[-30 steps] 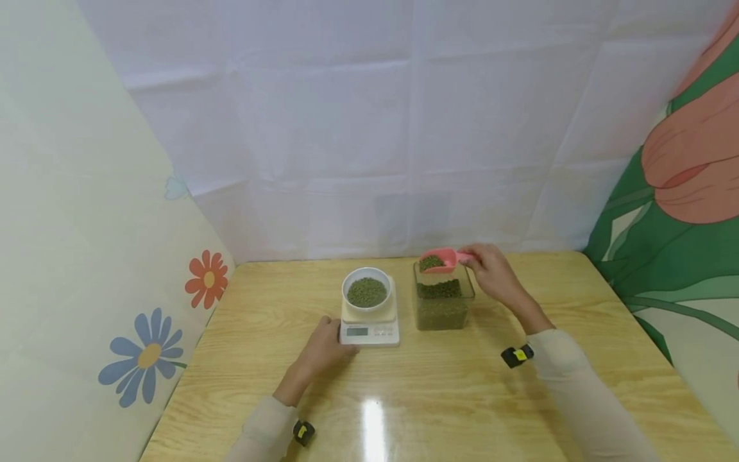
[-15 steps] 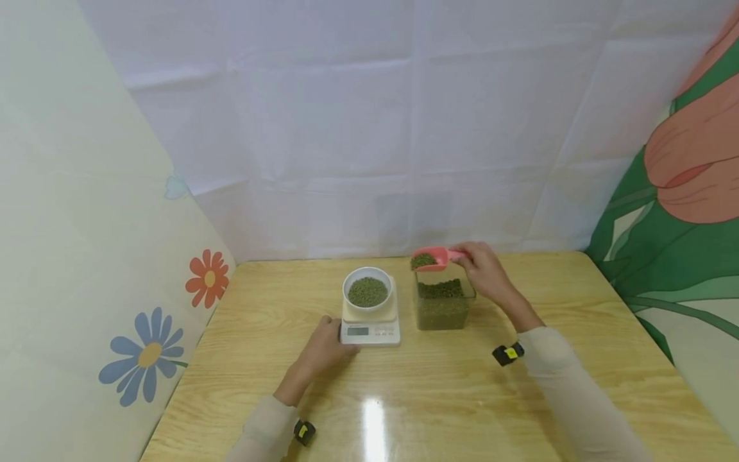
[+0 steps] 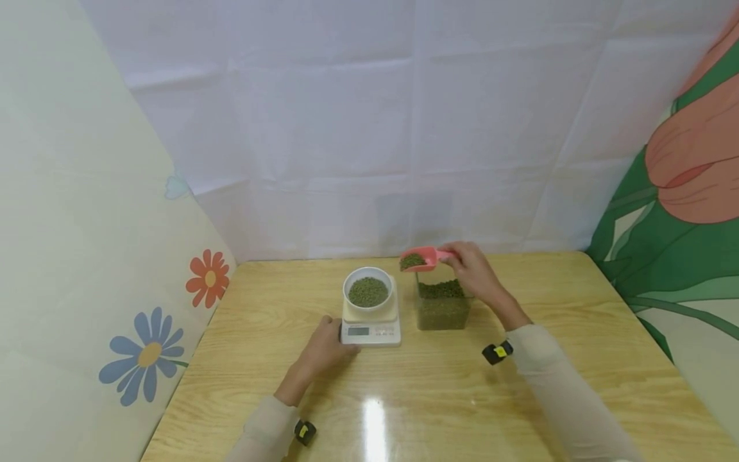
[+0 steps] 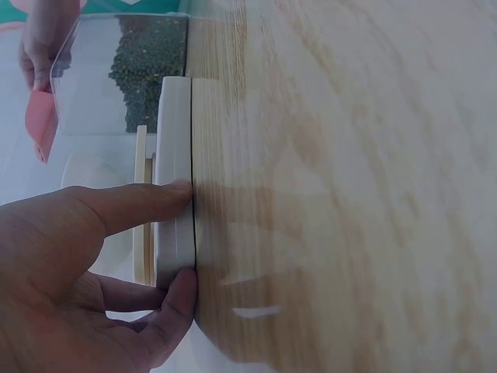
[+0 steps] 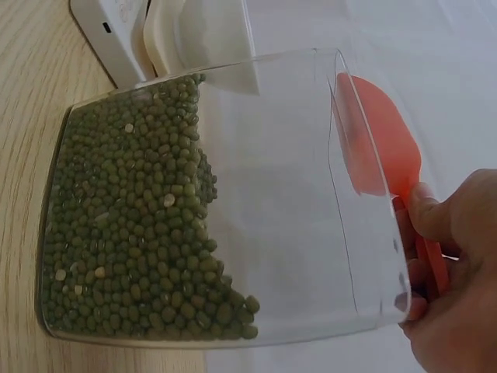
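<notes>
My right hand grips the handle of a pink scoop loaded with green mung beans. The scoop is level, above the left rim of a clear square container about half full of mung beans. Left of that stands a white kitchen scale with a white bowl of mung beans on its cream platform. My left hand holds the scale's front left corner, thumb on the front edge and fingers at the side, as the left wrist view shows. Digits on the display are too small to read.
Everything stands on a wood-grain table. A white cloth hangs behind its back edge. Flower-printed panels flank both sides, with a blue flower on the left one. A light glare lies near the front.
My right hand has carried the loaded scoop leftward from over the container toward the bowl. The left hand, the scale and the container have stayed in place.
</notes>
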A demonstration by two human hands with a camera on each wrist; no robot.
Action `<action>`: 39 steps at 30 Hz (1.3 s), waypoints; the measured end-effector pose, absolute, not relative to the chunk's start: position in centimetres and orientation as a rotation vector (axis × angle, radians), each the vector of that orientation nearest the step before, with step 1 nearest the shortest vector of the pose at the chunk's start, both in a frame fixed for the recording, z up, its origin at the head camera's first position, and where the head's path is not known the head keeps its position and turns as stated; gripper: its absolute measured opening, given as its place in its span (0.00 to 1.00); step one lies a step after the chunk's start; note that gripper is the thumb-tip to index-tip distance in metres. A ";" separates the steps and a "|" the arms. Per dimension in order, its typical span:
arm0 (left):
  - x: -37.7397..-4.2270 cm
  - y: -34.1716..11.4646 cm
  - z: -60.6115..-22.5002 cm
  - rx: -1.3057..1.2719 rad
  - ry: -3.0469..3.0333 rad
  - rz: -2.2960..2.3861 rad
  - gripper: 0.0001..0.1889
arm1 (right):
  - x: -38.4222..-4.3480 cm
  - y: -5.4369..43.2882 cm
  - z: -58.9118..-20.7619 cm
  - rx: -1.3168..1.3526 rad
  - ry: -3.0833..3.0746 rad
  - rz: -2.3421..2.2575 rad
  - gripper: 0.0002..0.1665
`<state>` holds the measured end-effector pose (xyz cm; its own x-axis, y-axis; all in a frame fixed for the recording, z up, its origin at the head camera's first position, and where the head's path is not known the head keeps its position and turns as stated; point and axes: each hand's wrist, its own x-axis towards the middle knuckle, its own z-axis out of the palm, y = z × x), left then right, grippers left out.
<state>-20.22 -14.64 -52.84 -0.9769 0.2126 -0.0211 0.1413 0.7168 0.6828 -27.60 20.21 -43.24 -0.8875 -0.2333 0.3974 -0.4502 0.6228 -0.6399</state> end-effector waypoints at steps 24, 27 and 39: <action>-20.1 -14.6 -52.8 0.299 2.821 1.093 0.29 | -27.8 17.4 -43.1 0.606 -2.619 1.060 0.16; -20.2 -14.7 -53.0 0.303 2.824 1.085 0.29 | -27.9 17.2 -43.1 0.609 -2.626 1.061 0.16; -20.3 -14.6 -53.1 0.299 2.829 1.091 0.31 | -27.9 16.3 -43.2 0.627 -2.662 1.006 0.15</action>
<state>-20.30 -14.64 -53.06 -0.9763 0.2155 -0.0178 0.1478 0.7251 0.6726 -27.91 16.31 -43.17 -0.8830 -0.3100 0.3524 -0.4656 0.6735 -0.5741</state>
